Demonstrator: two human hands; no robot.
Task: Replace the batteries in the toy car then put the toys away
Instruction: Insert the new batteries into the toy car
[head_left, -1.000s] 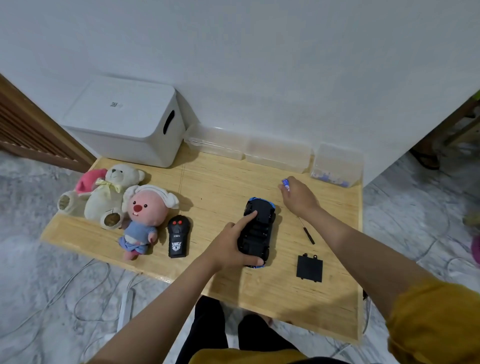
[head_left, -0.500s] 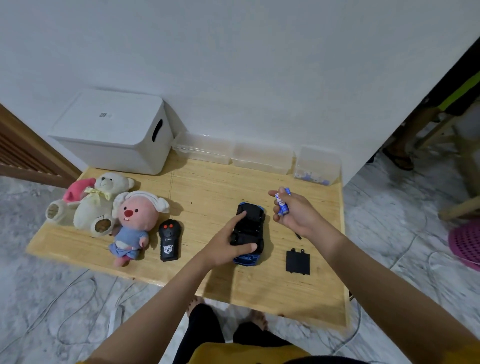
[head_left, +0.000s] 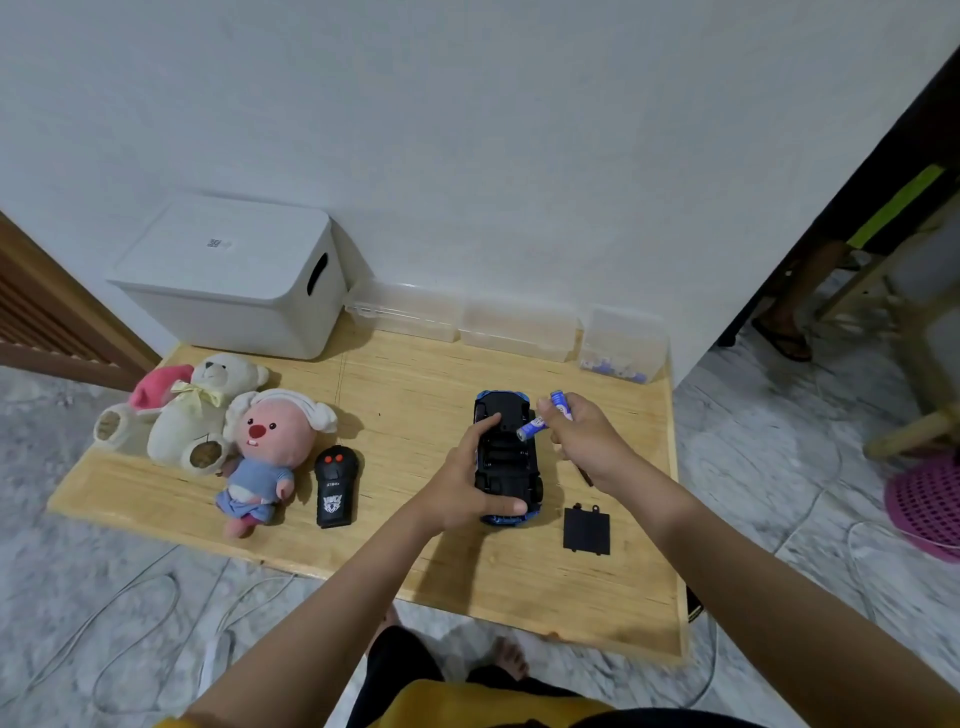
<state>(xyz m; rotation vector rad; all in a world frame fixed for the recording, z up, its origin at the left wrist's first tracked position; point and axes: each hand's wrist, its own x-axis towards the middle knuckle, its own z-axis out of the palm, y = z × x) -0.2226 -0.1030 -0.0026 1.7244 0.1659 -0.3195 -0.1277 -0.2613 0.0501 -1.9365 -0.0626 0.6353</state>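
Observation:
A blue toy car (head_left: 511, 462) lies upside down on the low wooden table (head_left: 415, 395), its black underside and open battery bay facing up. My left hand (head_left: 465, 480) grips the car from the left side. My right hand (head_left: 582, 436) holds two blue batteries (head_left: 545, 418), one angled down over the car's bay. The black battery cover (head_left: 586, 530) lies to the right of the car. A thin screwdriver (head_left: 586, 475) is mostly hidden under my right wrist. The black remote control (head_left: 335, 486) lies left of the car.
A pink plush (head_left: 265, 452), a white teddy bear (head_left: 200, 410) and a pink-hatted toy (head_left: 156, 387) lie at the table's left. A white lidded box (head_left: 234, 275) and clear containers (head_left: 514, 325), one holding batteries (head_left: 615, 366), line the wall. Cables cross the floor.
My right hand came back from the far right container with batteries and moved them over the car. My left hand has kept its grip on the car.

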